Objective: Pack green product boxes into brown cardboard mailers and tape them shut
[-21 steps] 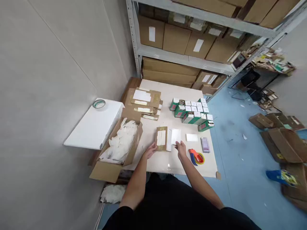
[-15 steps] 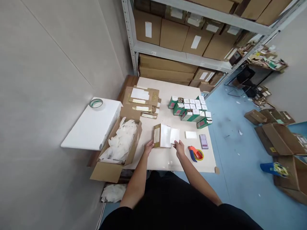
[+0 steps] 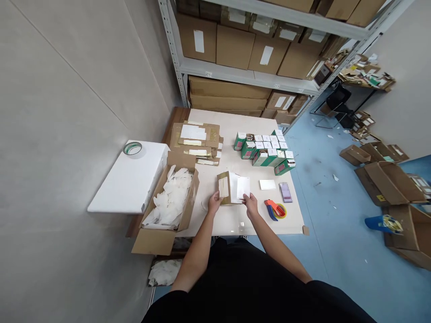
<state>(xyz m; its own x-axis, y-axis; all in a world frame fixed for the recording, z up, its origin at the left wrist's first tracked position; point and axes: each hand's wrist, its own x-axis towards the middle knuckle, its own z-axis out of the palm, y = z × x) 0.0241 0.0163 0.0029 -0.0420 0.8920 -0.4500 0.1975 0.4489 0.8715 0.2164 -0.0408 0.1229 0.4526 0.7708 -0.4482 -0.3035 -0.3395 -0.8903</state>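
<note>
Left hand (image 3: 214,202) grips the near edge of a brown carton (image 3: 225,188), right hand (image 3: 251,205) pinches its white flap (image 3: 243,187); carton half-opened on the table (image 3: 235,220) near the front edge, judged not yet squared or closed, flat stack (image 3: 197,139) lying behind.

The left hand's (image 3: 214,202) fingers vanish behind the folded brown carton (image 3: 223,187). The small stack (image 3: 286,192) is blurred out. Labels on the green boxes (image 3: 266,152) are too small to read. Whether the right hand (image 3: 251,207) pinches the white card (image 3: 243,187) is too small to tell.
</note>
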